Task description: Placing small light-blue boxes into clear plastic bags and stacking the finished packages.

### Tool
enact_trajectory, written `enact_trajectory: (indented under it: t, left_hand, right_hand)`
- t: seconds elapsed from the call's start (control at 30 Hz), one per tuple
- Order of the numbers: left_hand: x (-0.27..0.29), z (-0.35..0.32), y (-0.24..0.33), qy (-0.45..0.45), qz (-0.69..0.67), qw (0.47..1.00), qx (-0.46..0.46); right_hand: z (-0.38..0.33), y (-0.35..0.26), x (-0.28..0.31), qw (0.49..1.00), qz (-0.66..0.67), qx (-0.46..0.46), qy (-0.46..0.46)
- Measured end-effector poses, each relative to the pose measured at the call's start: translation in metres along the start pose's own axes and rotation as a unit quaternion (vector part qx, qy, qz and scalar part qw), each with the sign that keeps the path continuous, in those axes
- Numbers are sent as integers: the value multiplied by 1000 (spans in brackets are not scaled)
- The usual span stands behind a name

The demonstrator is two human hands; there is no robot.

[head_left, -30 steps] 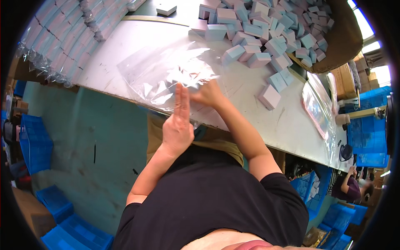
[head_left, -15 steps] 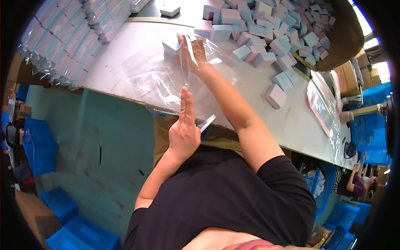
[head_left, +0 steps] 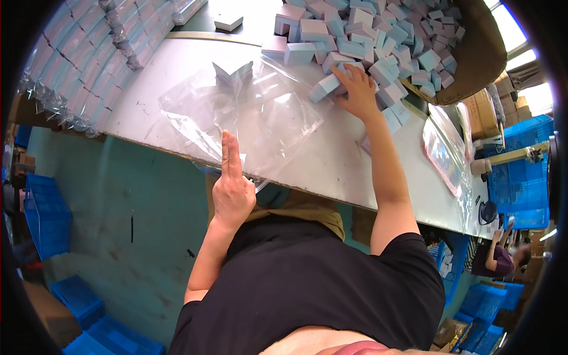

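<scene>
My left hand (head_left: pixel 232 198) is at the table's near edge, two fingers stretched out together over a clear plastic bag (head_left: pixel 278 127). The other fingers are folded, and the bag's near edge runs into the grip by the thumb. The bag lies spread on the white table, with a small white box (head_left: pixel 232 72) at its far end, seen through the film. My right hand (head_left: pixel 359 94) reaches into the near side of a heap of small pale pink and blue boxes (head_left: pixel 358 47). Its fingers are spread and touch boxes, among them one at the heap's edge (head_left: pixel 323 89).
Stacked boxes wrapped in clear film (head_left: pixel 83 65) stand at the left. A single box (head_left: pixel 228 22) lies at the back. Flat plastic bags (head_left: pixel 441 151) are at the table's right, near an opened carton (head_left: pixel 482 59). Blue crates (head_left: pixel 47 213) stand on the floor; another person (head_left: pixel 503 260) is far right.
My right hand has left the box at the bag's far end and moved right to the heap of boxes. My left hand remains at the bag's near edge. The whole view has shifted slightly.
</scene>
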State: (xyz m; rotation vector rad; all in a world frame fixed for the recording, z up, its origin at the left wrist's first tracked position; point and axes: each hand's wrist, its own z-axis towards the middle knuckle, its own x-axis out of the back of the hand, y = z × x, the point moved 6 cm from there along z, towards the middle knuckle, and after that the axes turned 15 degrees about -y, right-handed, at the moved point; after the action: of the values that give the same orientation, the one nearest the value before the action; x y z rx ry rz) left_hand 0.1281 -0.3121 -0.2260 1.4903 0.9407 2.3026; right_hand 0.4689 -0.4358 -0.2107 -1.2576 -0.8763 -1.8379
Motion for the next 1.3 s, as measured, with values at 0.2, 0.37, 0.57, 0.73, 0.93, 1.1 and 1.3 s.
enact_trajectory:
  t: [0.2,0.37,0.57,0.73,0.93,1.1,1.3]
  left_hand:
    - [0,-9,-7,0,3,999,37]
    - [3,-7,-8,-19,7,999,42]
    - [12,-9,-8,41,59,997,11]
    - [10,-10,-7,12,34,999,39]
    - [16,-10,-3,3,-7,999,42]
    - [14,-4,9,24,-48,998,21]
    - [1,-3,45,-32,-40,996,-76]
  right_hand:
    - [-66,8,-29,992,83,2,-97]
    - [-76,-2,-5,990,133,-47,-7]
    - [-48,12,-9,927,299,-214,-73]
    - [-9,-43,-17,931,327,40,-158]
    - [-22,-42,16,757,649,69,-42]
    - [-24,-152,21,655,654,259,-274]
    - [66,-244,-42,955,258,132,-66]
